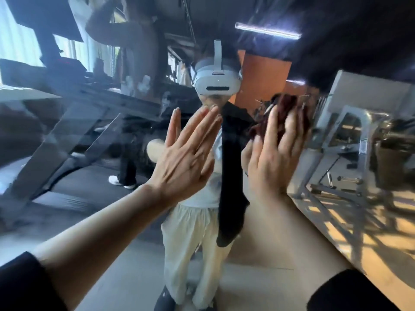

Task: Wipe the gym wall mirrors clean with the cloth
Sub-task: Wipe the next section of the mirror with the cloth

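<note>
The wall mirror [94,221] fills the whole view and reflects me and the gym. My left hand [186,158] lies flat against the glass with its fingers straight and together, pointing up and to the right. Just right of it, my right hand [276,153] presses a dark red cloth [285,113] onto the mirror with straight fingers. The cloth bunches out above and left of the fingertips. A dark vertical seam [229,176] between mirror panels runs down between the two hands.
In the reflection a treadmill [67,140] stands at the left with another person [128,86] on it. Grey weight machines [350,140] and small dumbbells [350,180] appear at the right. Sunlit floor patches [359,243] lie at the lower right.
</note>
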A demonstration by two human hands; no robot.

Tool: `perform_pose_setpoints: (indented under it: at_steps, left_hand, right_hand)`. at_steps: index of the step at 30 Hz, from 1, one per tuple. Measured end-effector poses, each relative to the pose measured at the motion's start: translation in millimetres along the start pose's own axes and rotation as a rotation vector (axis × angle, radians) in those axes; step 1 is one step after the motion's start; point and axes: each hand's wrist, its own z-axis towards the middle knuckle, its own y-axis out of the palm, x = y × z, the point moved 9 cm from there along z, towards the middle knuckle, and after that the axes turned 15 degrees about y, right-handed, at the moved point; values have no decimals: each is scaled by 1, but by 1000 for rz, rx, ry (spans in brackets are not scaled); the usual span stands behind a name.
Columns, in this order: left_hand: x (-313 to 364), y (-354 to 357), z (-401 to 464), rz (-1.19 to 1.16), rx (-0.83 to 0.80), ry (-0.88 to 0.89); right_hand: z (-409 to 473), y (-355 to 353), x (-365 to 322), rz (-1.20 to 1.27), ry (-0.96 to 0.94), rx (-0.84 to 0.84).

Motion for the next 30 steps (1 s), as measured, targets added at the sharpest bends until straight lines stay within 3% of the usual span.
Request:
perform_pose_setpoints:
  at_steps: [4,6,8,11,12,14,16,18,21,27,30]
  left_hand:
    - [-12,-3,25,36,36,86]
    - [-20,-9,34,74,45,139]
    - [-25,-15,48,112,50,209]
    - [-29,-16,78,136,68,241]
    - [-29,-14,85,149,76,225]
    - [-29,-7,90,193,82,186]
    - [-28,-2,86,231,83,170]
    - [-27,0,83,237,88,183]
    - [-25,0,82,258,91,201]
    - [-26,3,81,279,92,193]
    - [-25,3,80,288,92,203]
  right_hand:
    - [-79,11,-1,-99,-506,-267]
    - [-82,1,25,-189,-626,-308]
    - [-37,-12,50,-215,-398,-200]
    - [51,-32,78,-141,239,59]
    - [63,-31,69,-107,290,92]
    - [50,-16,28,-57,85,50]
    - [-9,1,0,-18,-179,-111]
    - [-81,9,1,-88,-383,-276]
    - [-122,0,22,-163,-579,-334]
    - [-13,-3,-5,-5,-115,-103]
    - [-43,-1,-10,-10,-174,-125]
